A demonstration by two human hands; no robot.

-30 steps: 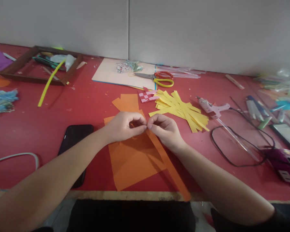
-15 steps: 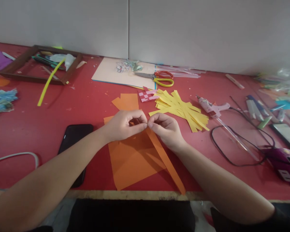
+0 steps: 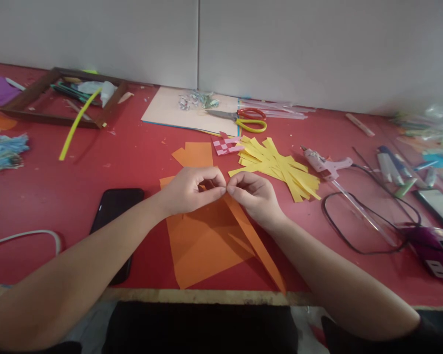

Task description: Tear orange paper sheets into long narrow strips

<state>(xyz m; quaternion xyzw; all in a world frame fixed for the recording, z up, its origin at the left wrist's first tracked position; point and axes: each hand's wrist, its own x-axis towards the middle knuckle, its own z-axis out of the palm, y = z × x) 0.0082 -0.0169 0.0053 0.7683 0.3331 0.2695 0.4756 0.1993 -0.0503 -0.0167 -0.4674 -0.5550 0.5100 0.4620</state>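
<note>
My left hand [image 3: 197, 191] and my right hand [image 3: 256, 196] meet fingertip to fingertip over the middle of the red table. Both pinch the upper end of an orange paper strip [image 3: 256, 238], whose long lower part slants down to the right towards the table's front edge. Fingers partly hide the gripped end. Beneath lies an orange paper sheet [image 3: 203, 255], with a smaller orange paper piece [image 3: 199, 154] behind my left hand. Just beyond my right hand is a pile of yellow paper strips [image 3: 276, 167], beside a pink-and-white woven paper piece [image 3: 225, 145].
Scissors [image 3: 243, 118] rest on a pale paper pad [image 3: 162, 110] at the back. A pink glue gun [image 3: 328, 167] with a looping black cord lies right. A black phone [image 3: 114, 211] sits under my left forearm. A brown wooden frame [image 3: 51, 118] holds tools at the far left.
The lower part of the orange strip has turned slightly and looks wider, its bottom end a little further right. Both hands keep their pinch in nearly the same place.
</note>
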